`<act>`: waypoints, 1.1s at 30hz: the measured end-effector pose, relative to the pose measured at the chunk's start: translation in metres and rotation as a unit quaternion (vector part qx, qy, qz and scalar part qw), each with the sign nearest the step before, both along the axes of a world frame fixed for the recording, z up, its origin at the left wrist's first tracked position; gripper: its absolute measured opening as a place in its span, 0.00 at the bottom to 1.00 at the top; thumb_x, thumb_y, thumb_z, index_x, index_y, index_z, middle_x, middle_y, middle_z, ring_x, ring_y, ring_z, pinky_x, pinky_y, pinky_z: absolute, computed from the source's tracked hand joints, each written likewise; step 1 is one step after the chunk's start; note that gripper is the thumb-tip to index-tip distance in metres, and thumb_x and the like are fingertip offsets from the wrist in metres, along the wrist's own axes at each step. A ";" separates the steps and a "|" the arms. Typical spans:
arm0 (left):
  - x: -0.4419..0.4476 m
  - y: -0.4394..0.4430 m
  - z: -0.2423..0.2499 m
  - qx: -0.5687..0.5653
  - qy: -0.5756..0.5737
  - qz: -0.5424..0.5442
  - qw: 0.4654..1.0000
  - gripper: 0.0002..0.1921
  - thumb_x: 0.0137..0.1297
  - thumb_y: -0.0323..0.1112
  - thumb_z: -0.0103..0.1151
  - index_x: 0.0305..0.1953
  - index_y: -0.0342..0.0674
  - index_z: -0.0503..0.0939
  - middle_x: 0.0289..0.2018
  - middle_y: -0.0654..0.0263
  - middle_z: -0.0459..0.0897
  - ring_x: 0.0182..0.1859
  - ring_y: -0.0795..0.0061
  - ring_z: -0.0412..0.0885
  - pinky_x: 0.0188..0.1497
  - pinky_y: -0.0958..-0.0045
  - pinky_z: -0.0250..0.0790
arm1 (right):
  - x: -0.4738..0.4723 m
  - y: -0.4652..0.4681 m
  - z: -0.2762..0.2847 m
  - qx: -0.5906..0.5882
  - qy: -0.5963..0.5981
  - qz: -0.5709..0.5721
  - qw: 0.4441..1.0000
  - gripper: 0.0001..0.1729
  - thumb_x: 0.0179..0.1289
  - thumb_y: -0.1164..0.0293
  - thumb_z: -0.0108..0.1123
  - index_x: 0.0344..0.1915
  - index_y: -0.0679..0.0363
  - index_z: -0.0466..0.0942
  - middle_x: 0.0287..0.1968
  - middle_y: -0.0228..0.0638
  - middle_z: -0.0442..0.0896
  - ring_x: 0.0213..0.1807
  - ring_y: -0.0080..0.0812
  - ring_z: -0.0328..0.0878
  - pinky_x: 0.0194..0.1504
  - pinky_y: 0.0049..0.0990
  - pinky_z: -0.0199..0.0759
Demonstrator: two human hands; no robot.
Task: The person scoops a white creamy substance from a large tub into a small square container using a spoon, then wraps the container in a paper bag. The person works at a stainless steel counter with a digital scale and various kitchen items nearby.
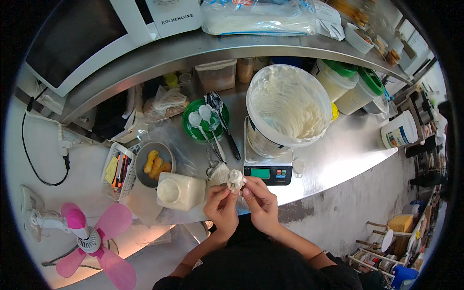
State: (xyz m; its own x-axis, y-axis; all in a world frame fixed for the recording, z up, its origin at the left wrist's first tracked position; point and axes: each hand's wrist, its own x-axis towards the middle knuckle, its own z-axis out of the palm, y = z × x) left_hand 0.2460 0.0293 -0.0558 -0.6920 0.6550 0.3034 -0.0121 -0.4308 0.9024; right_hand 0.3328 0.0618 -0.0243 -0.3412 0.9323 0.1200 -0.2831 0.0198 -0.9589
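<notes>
Between the fingertips of both hands is a small lump coated in white cream (236, 180). My left hand (223, 207) pinches it from the left and my right hand (260, 203) from the right; what lies inside the cream cannot be told. Beyond them stands a digital kitchen scale (268, 175) bearing a large plastic bucket (290, 105) smeared with white cream inside. Left of the hands lies a square whitish plastic jar (186, 191), its round mouth facing left. A cream-coloured cloth (219, 175) is just behind the lump. Several spoons (217, 123) rest across a green lid (188, 117).
A grey bowl (140, 174) holds golden pastry pieces. A white basket of pens (127, 185) and a pink fan (90, 241) are at left. A steel shelf (232, 49) with a microwave (76, 40) overhangs the counter. Green-lidded containers (362, 92) and a white tub (398, 129) stand at right.
</notes>
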 end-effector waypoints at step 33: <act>0.095 -0.007 -0.012 -0.013 0.033 -0.260 0.965 0.31 0.66 0.38 0.36 0.63 0.17 0.62 0.63 0.45 0.62 0.62 0.56 0.67 0.65 0.59 0.60 | 0.077 0.006 0.000 0.120 -0.073 -0.242 0.960 0.11 0.58 0.83 0.63 0.42 0.70 0.79 0.42 0.42 0.82 0.42 0.32 0.77 0.44 0.26 0.70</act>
